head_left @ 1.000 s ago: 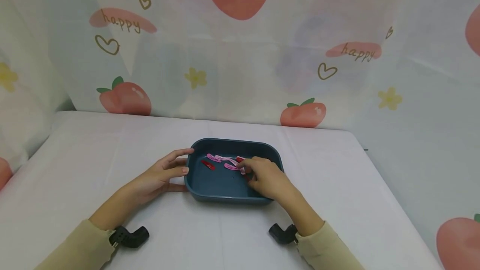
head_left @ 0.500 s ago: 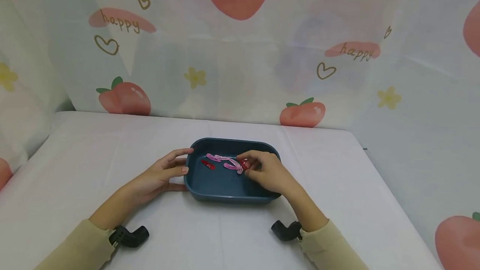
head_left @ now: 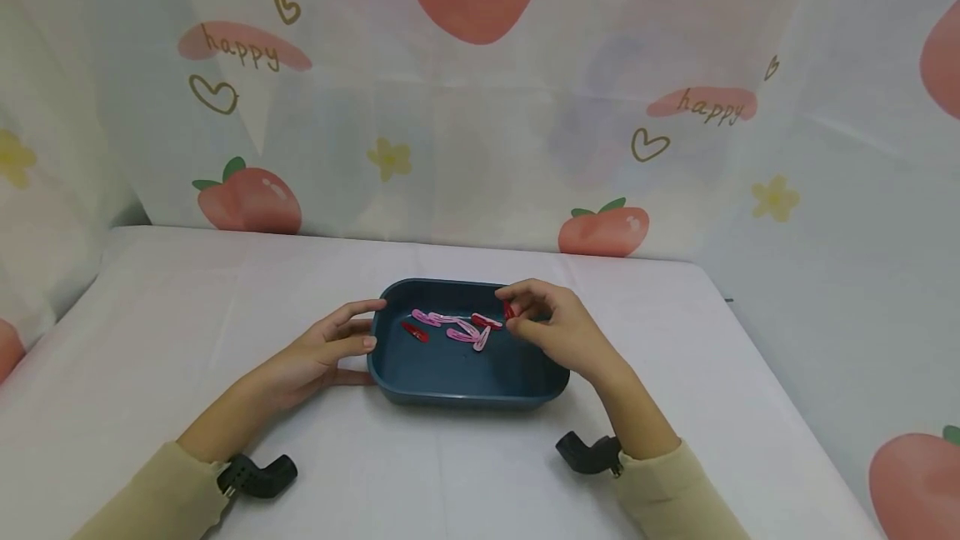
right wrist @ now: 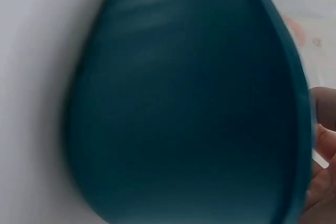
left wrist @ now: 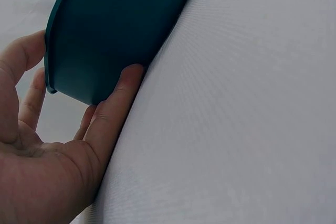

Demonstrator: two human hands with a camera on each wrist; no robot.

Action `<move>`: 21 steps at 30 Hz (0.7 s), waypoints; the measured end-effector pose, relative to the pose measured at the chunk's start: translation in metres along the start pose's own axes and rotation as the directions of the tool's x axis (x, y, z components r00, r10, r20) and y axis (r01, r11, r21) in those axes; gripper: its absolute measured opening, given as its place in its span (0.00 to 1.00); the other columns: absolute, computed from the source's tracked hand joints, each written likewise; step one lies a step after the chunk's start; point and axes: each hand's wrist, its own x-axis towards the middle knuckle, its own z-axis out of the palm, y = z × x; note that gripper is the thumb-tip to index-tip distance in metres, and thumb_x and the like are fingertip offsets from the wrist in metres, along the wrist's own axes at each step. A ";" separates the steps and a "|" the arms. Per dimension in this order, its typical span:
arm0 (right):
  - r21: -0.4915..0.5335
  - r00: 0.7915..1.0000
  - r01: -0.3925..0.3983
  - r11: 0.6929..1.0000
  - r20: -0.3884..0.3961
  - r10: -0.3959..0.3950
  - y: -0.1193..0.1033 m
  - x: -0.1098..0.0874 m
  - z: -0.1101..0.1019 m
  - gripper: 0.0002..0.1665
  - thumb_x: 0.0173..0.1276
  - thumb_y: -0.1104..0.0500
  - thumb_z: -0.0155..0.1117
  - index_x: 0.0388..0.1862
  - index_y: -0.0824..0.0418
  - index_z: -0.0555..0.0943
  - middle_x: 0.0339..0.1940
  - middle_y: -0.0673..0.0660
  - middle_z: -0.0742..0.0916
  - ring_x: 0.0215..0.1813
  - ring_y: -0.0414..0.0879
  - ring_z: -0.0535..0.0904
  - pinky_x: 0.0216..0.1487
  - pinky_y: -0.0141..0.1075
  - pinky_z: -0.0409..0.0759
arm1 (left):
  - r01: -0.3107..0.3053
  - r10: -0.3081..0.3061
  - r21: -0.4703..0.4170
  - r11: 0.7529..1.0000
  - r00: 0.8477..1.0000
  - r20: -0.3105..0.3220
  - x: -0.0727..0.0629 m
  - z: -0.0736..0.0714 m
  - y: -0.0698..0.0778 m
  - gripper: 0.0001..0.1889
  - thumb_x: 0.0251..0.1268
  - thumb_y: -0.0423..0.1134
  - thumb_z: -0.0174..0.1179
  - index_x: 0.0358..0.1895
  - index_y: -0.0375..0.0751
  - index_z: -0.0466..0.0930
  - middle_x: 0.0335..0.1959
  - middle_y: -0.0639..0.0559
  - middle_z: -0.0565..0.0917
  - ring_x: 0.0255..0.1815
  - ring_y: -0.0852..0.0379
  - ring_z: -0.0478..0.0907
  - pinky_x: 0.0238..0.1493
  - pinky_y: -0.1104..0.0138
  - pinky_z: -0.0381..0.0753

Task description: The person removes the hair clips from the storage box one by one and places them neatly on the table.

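Note:
In the head view, a dark blue tray (head_left: 468,386) stands on the table with several pink and red snap hair clips inside. Over its right end, my right hand (head_left: 561,325) pinches a red hair clip (head_left: 509,310) between thumb and fingers. My left hand (head_left: 318,357) rests against the tray's left end, fingers spread and fairly straight, touching rim and side. One red hair clip (head_left: 415,332) lies apart at the left; pink hair clips (head_left: 461,334) cluster mid-tray. The right wrist view is filled by the tray's blurred outer wall (right wrist: 184,103), with part of the right hand at the edge.
A white cloth (head_left: 300,457) covers the table. Behind it hangs a printed curtain (head_left: 465,132) with peaches and hearts. Black wrist cameras sit on both arms, the right one (head_left: 588,452) just in front of the tray's right end.
My right hand has moved right and away from the pile, lifting a red hair clip toward the tray's right rim. Another red clip in the pile is uncovered. The left hand stays put.

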 end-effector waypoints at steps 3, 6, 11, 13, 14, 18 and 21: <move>0.012 1.000 -0.016 1.000 -0.026 0.016 0.000 -0.001 -0.008 0.19 0.67 0.65 0.66 0.57 0.55 0.82 0.40 0.56 0.83 0.40 0.52 0.82 0.42 0.41 0.87 | -0.002 0.002 -0.004 1.000 1.000 0.005 0.000 0.000 0.000 0.31 0.75 0.37 0.56 0.77 0.54 0.59 0.77 0.36 0.56 0.73 0.31 0.62 0.54 0.42 0.81; 0.006 0.998 -0.031 0.999 -0.048 0.031 0.000 -0.002 -0.015 0.20 0.68 0.65 0.64 0.58 0.57 0.81 0.40 0.57 0.84 0.41 0.52 0.83 0.43 0.43 0.87 | -0.002 0.002 -0.005 1.000 1.000 0.008 0.000 -0.001 0.000 0.31 0.74 0.37 0.57 0.77 0.54 0.59 0.77 0.36 0.56 0.73 0.31 0.61 0.54 0.42 0.81; -0.006 0.997 -0.044 0.999 -0.069 0.043 0.000 -0.002 -0.025 0.20 0.68 0.65 0.64 0.59 0.58 0.80 0.41 0.57 0.84 0.42 0.51 0.83 0.42 0.37 0.87 | -0.002 0.002 -0.005 1.000 1.000 0.008 0.000 -0.001 0.000 0.31 0.74 0.37 0.57 0.77 0.54 0.58 0.77 0.36 0.55 0.73 0.31 0.60 0.54 0.42 0.81; -0.002 0.997 -0.043 0.999 -0.072 0.042 0.001 -0.002 -0.028 0.20 0.68 0.65 0.63 0.59 0.58 0.80 0.41 0.58 0.84 0.42 0.51 0.83 0.42 0.36 0.87 | -0.001 0.001 -0.004 1.000 1.000 0.003 0.000 -0.002 0.001 0.32 0.74 0.38 0.58 0.77 0.55 0.59 0.77 0.36 0.55 0.73 0.31 0.60 0.54 0.42 0.81; 0.005 0.996 -0.046 0.999 -0.076 0.046 0.002 -0.002 -0.030 0.21 0.68 0.66 0.63 0.60 0.58 0.80 0.41 0.59 0.84 0.42 0.52 0.83 0.42 0.36 0.87 | -0.001 0.001 -0.002 1.000 1.000 0.003 0.000 -0.002 0.001 0.32 0.73 0.38 0.58 0.77 0.55 0.59 0.77 0.37 0.55 0.73 0.31 0.60 0.54 0.42 0.81; 0.025 0.994 -0.063 0.998 -0.082 0.065 0.006 -0.004 -0.039 0.21 0.69 0.66 0.63 0.60 0.57 0.79 0.42 0.60 0.83 0.41 0.52 0.85 0.43 0.36 0.87 | -0.004 0.004 -0.002 1.000 1.000 0.012 0.001 -0.002 0.000 0.32 0.73 0.39 0.58 0.77 0.55 0.58 0.77 0.36 0.55 0.73 0.31 0.61 0.54 0.42 0.81; 0.033 0.993 -0.079 0.996 -0.087 0.082 0.011 -0.005 -0.045 0.21 0.70 0.65 0.62 0.61 0.57 0.79 0.43 0.61 0.83 0.41 0.52 0.85 0.44 0.36 0.87 | -0.001 0.001 -0.005 1.000 1.000 0.016 0.001 -0.002 -0.001 0.32 0.74 0.39 0.58 0.77 0.54 0.58 0.76 0.36 0.55 0.73 0.32 0.61 0.55 0.41 0.80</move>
